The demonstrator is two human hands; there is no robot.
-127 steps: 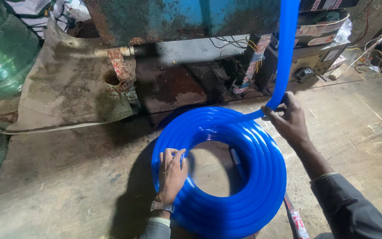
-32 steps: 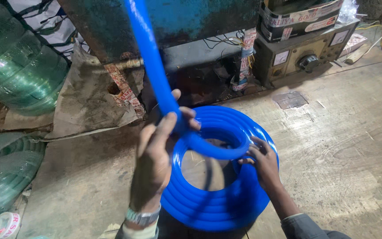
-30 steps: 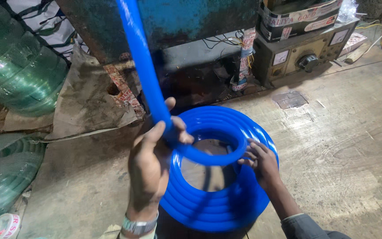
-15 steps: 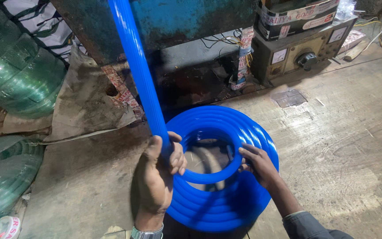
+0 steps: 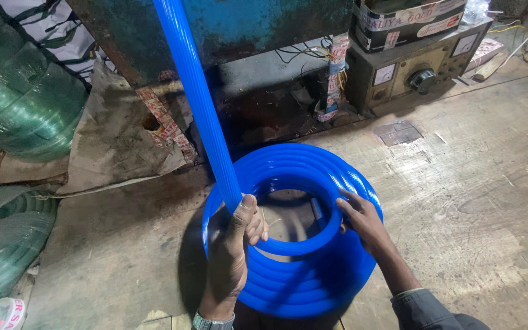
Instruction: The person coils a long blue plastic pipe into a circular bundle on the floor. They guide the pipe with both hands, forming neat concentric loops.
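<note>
Gripping the blue hose (image 5: 200, 110), the left hand (image 5: 234, 250) is clenched around it, thumb up along the near side and fingers wrapped behind, at the point where the straight run meets the coil (image 5: 293, 232). A wristwatch (image 5: 212, 321) shows at the bottom edge on that wrist.

The right hand (image 5: 362, 221) lies on the right inner edge of the coil, fingers curled over the top turn and pressing on it; whether they fully encircle a turn cannot be told from this view, so the grip reads as a partial clasp on the coil. A dark sleeve (image 5: 426, 310) covers the forearm.

Hose orientation: the free length runs with its long axis steeply upward and away, leaning toward the upper left, and leaves the frame at the top edge. From the left hand it bends into the innermost loop, which sweeps round toward the right hand.

The coil lies flat on the worn floor (image 5: 478, 183), its opening facing up, with turns stacked several deep.

Surroundings: a rusted blue machine body (image 5: 245, 24) stands behind the coil, a control box (image 5: 410, 73) with a dial and knob to its right, green hose rolls (image 5: 19, 110) at far left, and a tape roll (image 5: 4, 313) at the lower left corner
</note>
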